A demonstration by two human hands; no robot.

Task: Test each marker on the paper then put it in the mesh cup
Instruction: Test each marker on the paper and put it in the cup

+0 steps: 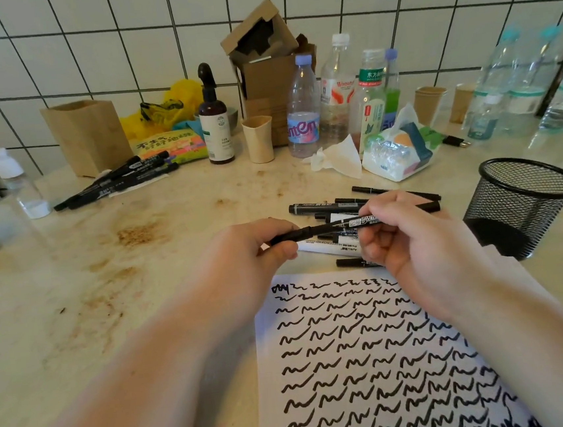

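**A:** ok so where's the marker (pixel 326 228) right now?

**B:** up off the counter (pixel 171 224), held in both hands just above the top edge of the paper (pixel 373 359). Long axis runs almost flat, left to right, with the right end tipped a bit higher and further back. Left hand (pixel 253 254) has its fingers curled tight round the plain black end, right hand (pixel 409 235) pinches the labelled barrel between thumb and fingers. Can't tell if the cap's on or which end is the tip.

**A:** and the rest?

**B:** pile of markers (pixel 348 207) lying just behind the hands, mostly pointing left-right too. Mesh cup (pixel 526 203) stands upright to the right, near the paper's corner. Paper's covered in rows of black squiggles. Another bunch of markers (pixel 115 182) sits far left by a wooden box (pixel 88 135).
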